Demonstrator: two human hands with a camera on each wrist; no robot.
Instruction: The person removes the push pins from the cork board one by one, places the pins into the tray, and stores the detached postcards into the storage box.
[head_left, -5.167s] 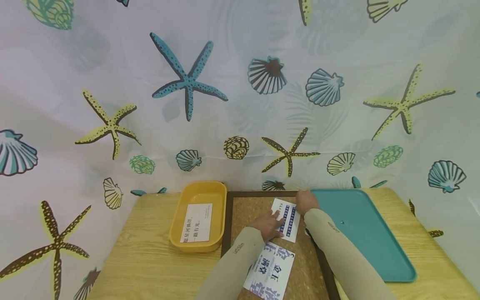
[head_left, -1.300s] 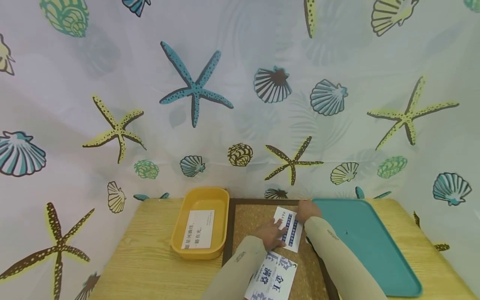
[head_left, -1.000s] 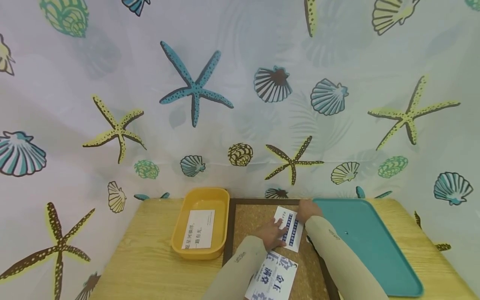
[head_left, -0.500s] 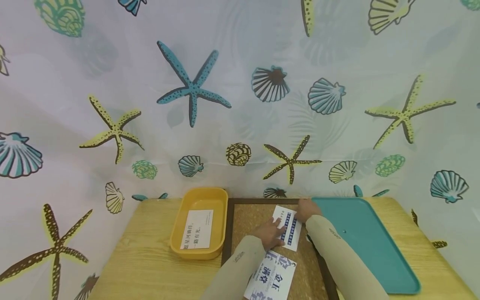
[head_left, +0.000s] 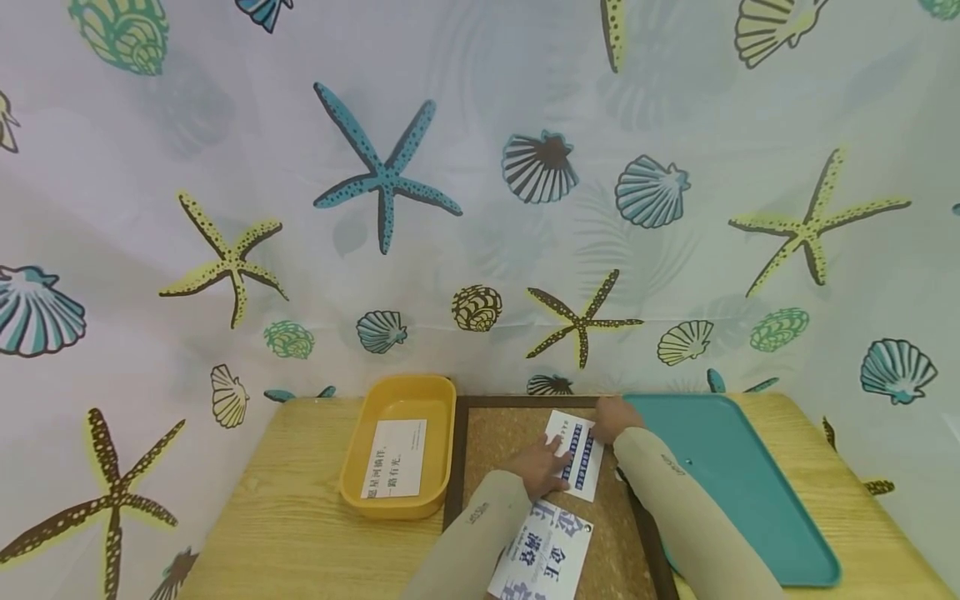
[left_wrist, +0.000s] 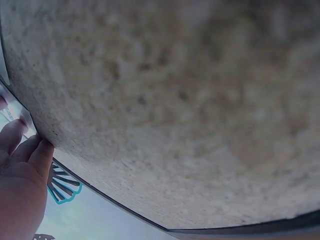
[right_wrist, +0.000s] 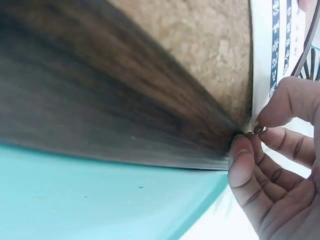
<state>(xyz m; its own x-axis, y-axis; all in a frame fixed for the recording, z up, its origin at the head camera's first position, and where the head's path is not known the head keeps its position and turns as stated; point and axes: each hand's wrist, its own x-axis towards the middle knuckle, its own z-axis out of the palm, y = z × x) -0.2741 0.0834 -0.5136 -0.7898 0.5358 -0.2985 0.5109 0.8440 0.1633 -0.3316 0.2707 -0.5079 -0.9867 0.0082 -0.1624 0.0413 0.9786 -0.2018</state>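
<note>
A white card with blue printed bands (head_left: 583,457) lies on the framed cork board (head_left: 491,442). My left hand (head_left: 536,469) rests on its left part with fingers spread, pressing it flat. At the card's upper right corner is my right hand (head_left: 617,418). The right wrist view shows its thumb and fingers pinching a small brass-coloured thumbtack (right_wrist: 259,129) there, mostly hidden by the fingertips. Below lies a second printed card (head_left: 551,554), with a dark tack (head_left: 587,527) at its upper right corner and its left side partly behind my left forearm.
Left of the board, a yellow tray (head_left: 350,467) holds another printed card (head_left: 395,458). A teal tray (head_left: 738,492) lies against the board's right side. The wooden table (head_left: 292,500) extends to both sides, with a patterned curtain (head_left: 480,242) behind.
The head view has tilted slightly, so the scene sits a little lower than in the oldest frame. Both hands stay at the same places on the card.
</note>
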